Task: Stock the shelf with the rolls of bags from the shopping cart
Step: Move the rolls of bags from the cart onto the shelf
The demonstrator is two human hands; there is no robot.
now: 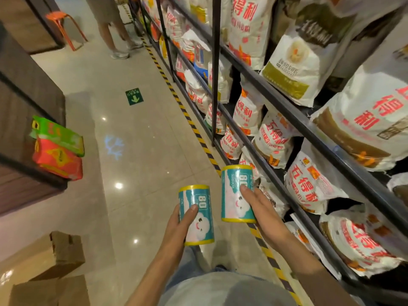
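Bare forearms, grey top (223, 290), seemingly blue jeans (187, 261) below.

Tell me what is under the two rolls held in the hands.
Under the left roll and right roll lie glossy floor tiles and yellow-black striped tape. The left hand and right hand cover the rolls' far sides.
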